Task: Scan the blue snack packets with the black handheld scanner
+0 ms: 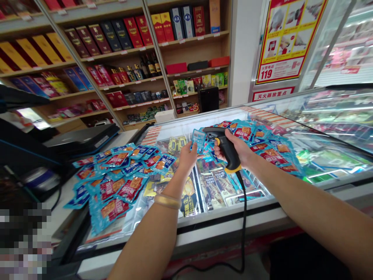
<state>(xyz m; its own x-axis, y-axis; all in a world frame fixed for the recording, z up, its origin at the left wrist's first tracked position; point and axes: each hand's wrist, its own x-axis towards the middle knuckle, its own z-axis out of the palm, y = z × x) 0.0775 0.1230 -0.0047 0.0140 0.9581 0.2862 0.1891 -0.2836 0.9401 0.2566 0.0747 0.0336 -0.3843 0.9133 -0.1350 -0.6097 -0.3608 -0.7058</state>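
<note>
Freezer lid (329, 155); left hand (188, 157) pinches blue snack packet (199, 139), right hand (236, 146) grips barcode scanner (227, 149) just beside.

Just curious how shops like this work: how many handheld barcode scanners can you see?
1. The black-and-yellow corded barcode scanner is gripped in the person's right hand, above the chest freezer. Others may be hidden out of view.

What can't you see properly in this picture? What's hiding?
All from the head view:
- Printing on the blue packet in the left hand: too small and blurred to read.
- Grip of the barcode scanner: mostly covered by the right hand.
- Far end of the scanner cable: cut off by the bottom edge.
- Bottom-left corner: hidden by a pixelated patch.
</note>
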